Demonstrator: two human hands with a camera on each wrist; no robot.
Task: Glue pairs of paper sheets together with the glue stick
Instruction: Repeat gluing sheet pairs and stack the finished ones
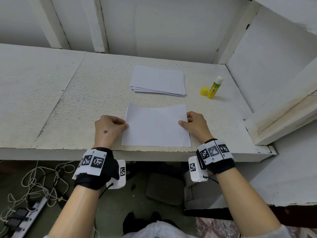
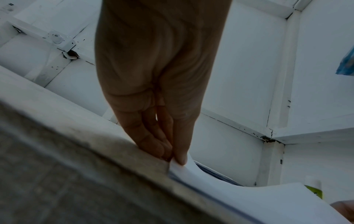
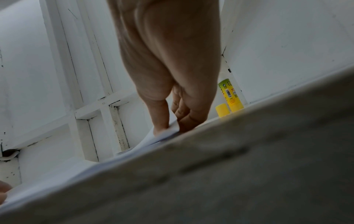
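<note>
The left hand [image 1: 109, 127] pinches the left edge of a white rectangular paper sheet [image 1: 156, 126] between thumb and curled fingers [image 2: 153, 144]; the right hand [image 1: 195, 125] pinches the right edge likewise. The sheet lies near the front edge of the rough white tabletop [image 1: 85, 93], its far edge lifted and sagging. Beyond it lies a stack of white paper sheets [image 1: 158, 80]. To the right stands an uncapped yellow-green glue stick [image 1: 214, 87], its yellow cap [image 1: 204, 91] just beside it.

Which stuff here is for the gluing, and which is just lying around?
For the gluing:
white paper sheet pinched by left hand and right hand
stack of white paper
uncapped yellow-green glue stick
yellow cap

Just lying around:
white power strip
tangled cables
</note>
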